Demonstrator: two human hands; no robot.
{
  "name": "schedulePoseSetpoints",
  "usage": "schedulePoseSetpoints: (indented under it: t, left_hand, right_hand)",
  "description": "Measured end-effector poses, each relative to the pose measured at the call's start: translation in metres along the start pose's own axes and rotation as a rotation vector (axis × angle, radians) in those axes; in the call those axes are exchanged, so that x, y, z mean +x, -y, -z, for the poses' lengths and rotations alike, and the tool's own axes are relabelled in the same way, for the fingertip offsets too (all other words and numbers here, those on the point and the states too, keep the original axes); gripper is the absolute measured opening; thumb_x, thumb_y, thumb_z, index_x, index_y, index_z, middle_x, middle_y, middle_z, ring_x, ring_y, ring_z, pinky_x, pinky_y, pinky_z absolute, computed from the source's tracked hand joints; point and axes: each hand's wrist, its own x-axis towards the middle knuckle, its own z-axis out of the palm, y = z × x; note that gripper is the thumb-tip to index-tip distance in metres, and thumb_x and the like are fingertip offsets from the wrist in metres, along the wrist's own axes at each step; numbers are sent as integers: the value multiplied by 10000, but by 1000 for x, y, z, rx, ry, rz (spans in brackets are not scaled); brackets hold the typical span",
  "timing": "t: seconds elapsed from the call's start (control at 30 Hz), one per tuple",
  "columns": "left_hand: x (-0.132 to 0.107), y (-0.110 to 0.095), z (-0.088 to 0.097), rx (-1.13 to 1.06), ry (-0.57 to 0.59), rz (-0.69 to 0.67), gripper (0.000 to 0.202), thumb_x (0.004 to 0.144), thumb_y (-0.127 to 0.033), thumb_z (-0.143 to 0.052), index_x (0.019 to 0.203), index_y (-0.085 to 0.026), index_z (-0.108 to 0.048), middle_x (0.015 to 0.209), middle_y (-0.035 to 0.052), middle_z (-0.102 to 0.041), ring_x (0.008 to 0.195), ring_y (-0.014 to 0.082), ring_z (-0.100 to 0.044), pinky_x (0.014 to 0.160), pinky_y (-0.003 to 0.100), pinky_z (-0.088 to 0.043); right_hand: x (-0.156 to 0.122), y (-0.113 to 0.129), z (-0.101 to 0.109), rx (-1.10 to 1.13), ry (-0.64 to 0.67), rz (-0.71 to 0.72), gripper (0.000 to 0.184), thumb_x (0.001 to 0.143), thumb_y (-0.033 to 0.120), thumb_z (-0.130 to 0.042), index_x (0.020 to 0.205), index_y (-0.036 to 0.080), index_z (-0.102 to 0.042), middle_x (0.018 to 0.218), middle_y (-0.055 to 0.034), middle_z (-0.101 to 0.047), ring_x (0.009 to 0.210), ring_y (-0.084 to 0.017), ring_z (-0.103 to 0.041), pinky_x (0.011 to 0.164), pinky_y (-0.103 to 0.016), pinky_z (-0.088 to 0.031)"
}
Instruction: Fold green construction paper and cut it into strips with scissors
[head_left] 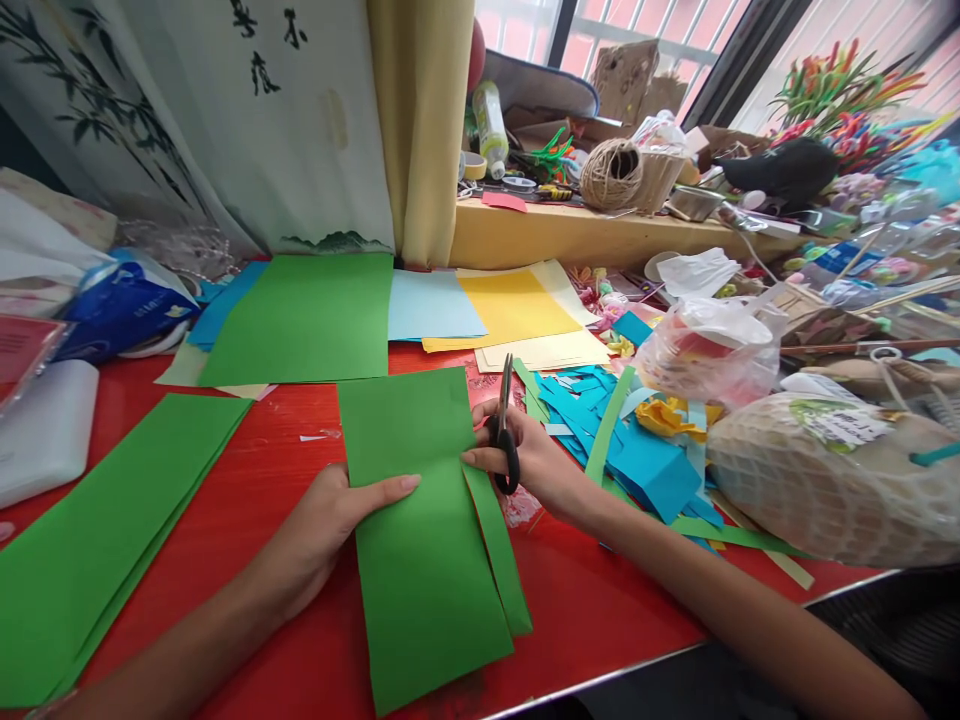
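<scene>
A sheet of green paper (pixel 427 560) is held over the red table, with a long cut slit along its right side and a narrow strip (pixel 504 560) partly split from it. My left hand (pixel 341 530) grips the sheet's left edge, thumb lying on top and fingers hidden underneath. At the right edge, my right hand (pixel 517 450) holds black-handled scissors (pixel 507 440), blades pointing up and away from me. Its thumb and fingertips also pinch the paper's edge near the top of the slit.
Folded green paper (pixel 105 540) lies at left. Behind are a large green sheet (pixel 307 320), light blue paper (pixel 435 305) and yellow paper (pixel 521 305). Blue scraps (pixel 645 455) and a netted bundle (pixel 832 480) crowd the right. A sill (pixel 540 230) with twine (pixel 611 172) runs behind.
</scene>
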Motion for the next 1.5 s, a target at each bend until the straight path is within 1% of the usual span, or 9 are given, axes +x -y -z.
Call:
schedulePoseSetpoints:
  t: [0.23, 0.4, 0.53, 0.73, 0.9, 1.03, 1.13, 1.27, 1.5]
  left_hand:
    - [3, -3, 7, 5, -93, -79, 315, 656, -311, -723, 939, -175, -690, 1004, 79, -705, 867, 246, -676, 700, 267, -559]
    - [4, -5, 11, -9, -137, -152, 333, 665, -309, -721, 967, -175, -677, 1038, 69, -695, 896, 226, -668, 723, 251, -558]
    - [5, -6, 15, -39, -204, -234, 347, 666, -292, -724, 994, -194, -666, 1055, 39, -692, 930, 207, -657, 739, 234, -555]
    - [7, -8, 17, -40, -275, -336, 445, 650, -280, -731, 1077, -203, -632, 1094, 37, -676, 1011, 221, -621, 802, 255, -538]
    - [6, -8, 14, -25, -316, -374, 467, 626, -286, -738, 1071, -194, -633, 1100, 52, -673, 1041, 259, -603, 821, 310, -538]
    - [7, -6, 15, 0, -343, -429, 459, 627, -285, -737, 1065, -198, -635, 1113, 48, -667, 1030, 259, -608, 830, 314, -533]
    - [7, -5, 17, 45, -342, -460, 438, 649, -280, -727, 1072, -219, -632, 1120, 29, -664, 1038, 240, -605, 837, 290, -528]
    - [5, -4, 16, 69, -349, -456, 376, 650, -293, -727, 1011, -212, -662, 1065, 21, -688, 1017, 243, -615, 842, 294, -526]
    - [2, -3, 14, 128, -322, -445, 281, 651, -304, -729, 918, -224, -691, 1018, 7, -705, 1022, 236, -613, 822, 267, -535]
  right_hand:
    - [-1, 11, 18, -315, -98, 109, 395, 722, 346, -672, 1049, 203, -505, 715, 5, -574, 648, -128, -547, 508, -233, -418]
    - [-8, 26, 18, -374, 199, -114, 327, 709, 448, -663, 867, 164, -635, 622, -2, -580, 537, -97, -537, 435, -197, -385]
    - [-11, 24, 16, -375, 273, -269, 392, 674, 523, -662, 767, 143, -645, 556, -4, -574, 475, -104, -553, 429, -213, -418]
    - [-15, 30, 20, -446, 296, -231, 387, 708, 535, -628, 773, 154, -651, 591, -30, -616, 543, -133, -595, 487, -237, -453]
    - [-17, 27, 15, -559, 363, -224, 428, 713, 564, -601, 581, 156, -597, 548, -22, -594, 509, -114, -559, 447, -218, -388]
    - [-19, 32, 18, -638, 205, -134, 388, 686, 548, -639, 670, 160, -640, 526, 5, -547, 470, -96, -486, 391, -220, -299]
    - [-20, 38, 21, -617, 131, -128, 410, 694, 561, -626, 791, 164, -657, 522, 12, -530, 473, -103, -486, 387, -223, -298]
    - [-18, 34, 17, -532, 295, -211, 418, 710, 571, -603, 726, 154, -636, 570, -20, -589, 511, -122, -555, 449, -231, -392]
    - [-16, 24, 10, -494, 354, -241, 435, 705, 590, -596, 672, 156, -609, 592, -21, -608, 530, -118, -580, 473, -224, -416]
